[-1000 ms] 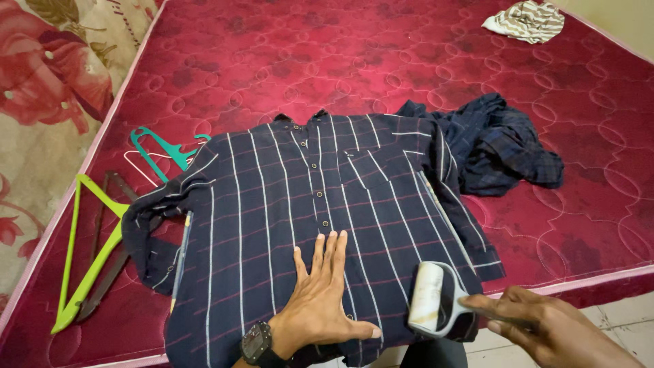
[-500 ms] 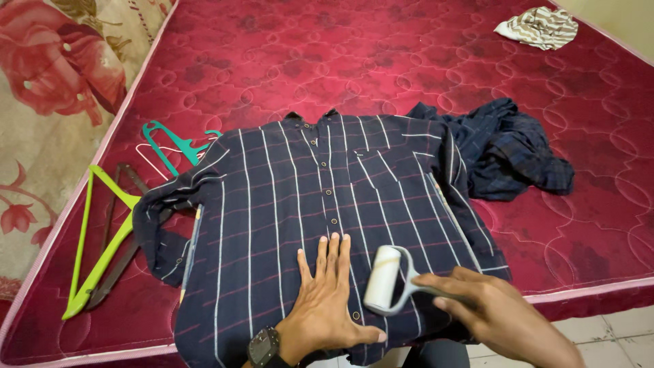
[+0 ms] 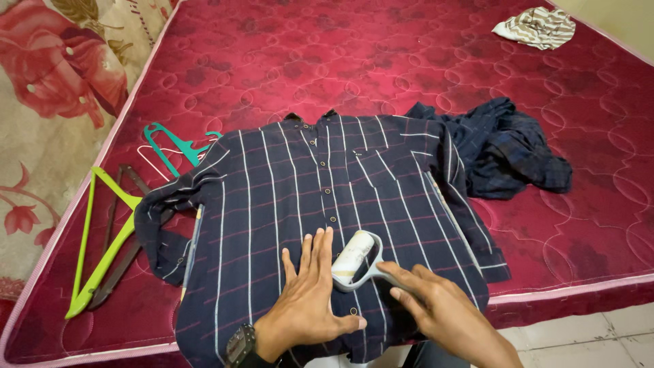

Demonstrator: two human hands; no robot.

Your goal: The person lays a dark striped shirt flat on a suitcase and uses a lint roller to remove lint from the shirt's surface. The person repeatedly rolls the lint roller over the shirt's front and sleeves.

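A dark navy shirt with white and red stripes (image 3: 286, 197) lies spread flat, buttoned, on a red mattress (image 3: 340, 61). My left hand (image 3: 306, 296), a black watch on its wrist, presses flat with fingers apart on the shirt's lower front. My right hand (image 3: 443, 317) grips the grey handle of a lint roller (image 3: 353, 257), whose white roll rests on the shirt just right of the button line, beside my left fingertips.
A crumpled dark plaid garment (image 3: 507, 150) lies right of the shirt. Teal (image 3: 174, 140), lime green (image 3: 102, 238) and brown (image 3: 126, 245) hangers lie at the left. A striped cloth (image 3: 538, 26) sits at the far right corner. A floral sheet (image 3: 48, 102) borders the mattress's left; tiled floor at bottom right.
My right hand has carried the lint roller leftward from the shirt's lower right edge onto its front by the buttons. My left hand stays pressed in place.
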